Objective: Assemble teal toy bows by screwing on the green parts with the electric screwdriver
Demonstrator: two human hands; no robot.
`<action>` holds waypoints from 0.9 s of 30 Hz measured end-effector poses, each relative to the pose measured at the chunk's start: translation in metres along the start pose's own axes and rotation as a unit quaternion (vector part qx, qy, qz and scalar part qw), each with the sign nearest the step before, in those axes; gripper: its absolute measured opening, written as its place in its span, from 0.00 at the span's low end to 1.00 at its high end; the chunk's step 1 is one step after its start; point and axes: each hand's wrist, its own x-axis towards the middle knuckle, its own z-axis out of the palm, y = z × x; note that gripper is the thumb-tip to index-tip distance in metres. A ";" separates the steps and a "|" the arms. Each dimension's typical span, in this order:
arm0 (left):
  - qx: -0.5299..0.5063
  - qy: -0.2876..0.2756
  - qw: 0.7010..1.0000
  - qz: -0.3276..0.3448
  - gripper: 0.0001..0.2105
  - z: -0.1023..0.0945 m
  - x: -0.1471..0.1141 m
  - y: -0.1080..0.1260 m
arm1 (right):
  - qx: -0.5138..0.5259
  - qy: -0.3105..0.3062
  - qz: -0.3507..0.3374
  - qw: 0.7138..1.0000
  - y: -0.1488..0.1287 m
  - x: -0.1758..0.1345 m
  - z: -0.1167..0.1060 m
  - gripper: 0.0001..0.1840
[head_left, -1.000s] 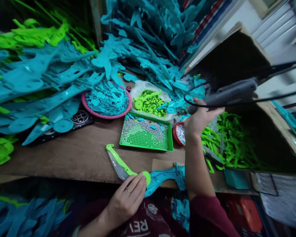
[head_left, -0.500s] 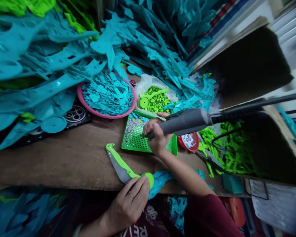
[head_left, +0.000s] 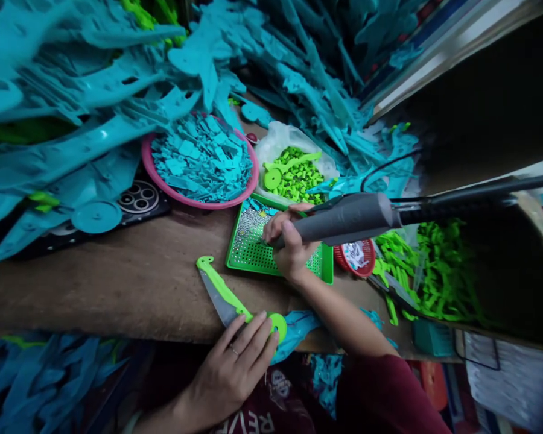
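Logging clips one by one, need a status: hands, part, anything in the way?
Left hand on green part, covering some of it. Right hand gripping grey tool over tray. Right hand and grey tool block view of some tray.

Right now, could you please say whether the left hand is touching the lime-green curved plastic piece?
Touching: in the head view, the left hand rests with fingers over the lime-green piece, no gap showing.

A scuffed brown table [head_left: 117, 283] runs across the view, with dark shade beneath its front edge. The light is dim and cool. At the upper right, a pale band [head_left: 438, 63] slants down toward the middle
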 end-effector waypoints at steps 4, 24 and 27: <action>-0.002 -0.003 0.999 0.037 0.17 -0.005 -0.002 -0.012 | -0.006 0.005 0.000 1.000 0.006 0.001 0.002 0.19; -0.068 0.036 0.995 0.069 0.13 -0.007 0.006 -0.025 | -0.029 -0.089 0.006 0.996 -0.126 -0.130 -0.030 0.21; -0.069 0.036 0.995 0.070 0.13 -0.005 0.005 -0.025 | -0.003 -0.101 -0.037 0.994 -0.115 -0.131 -0.029 0.23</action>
